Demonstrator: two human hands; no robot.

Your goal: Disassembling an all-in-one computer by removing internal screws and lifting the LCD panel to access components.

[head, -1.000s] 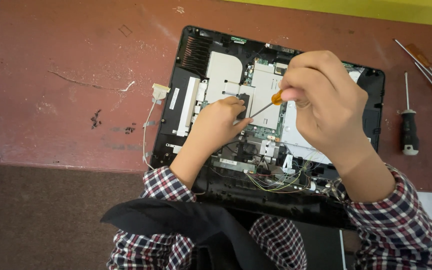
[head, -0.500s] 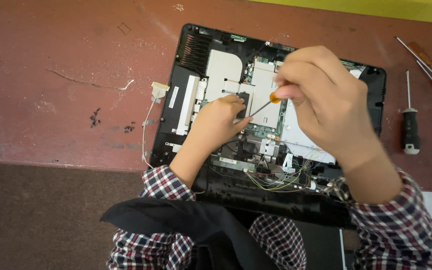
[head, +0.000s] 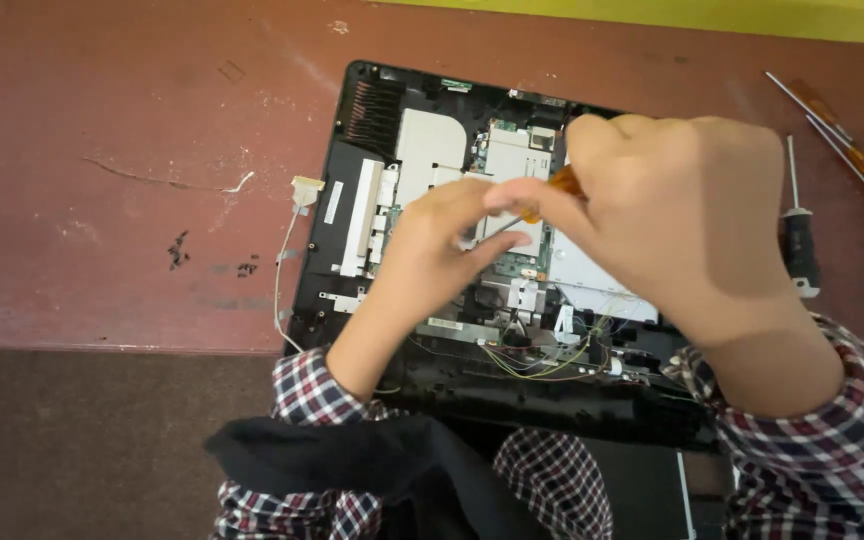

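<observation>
Gripping: right hand closed on orange screwdriver
Left hand: fingers pinched at its tip, over laptop
Table: scratched, reddish-brown
Floor: dark

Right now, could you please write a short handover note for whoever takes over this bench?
Right hand: gripping an orange-handled screwdriver, tip down among the boards.
Left hand: fingers at the screwdriver shaft, steadying it.
Opened laptop chassis lies on the red-brown table, cover off, boards and wires exposed; a white cable trails off its left side.
Spare black-handled screwdriver and two orange ones lie to the right.
Which screws are out cannot be seen.
</observation>
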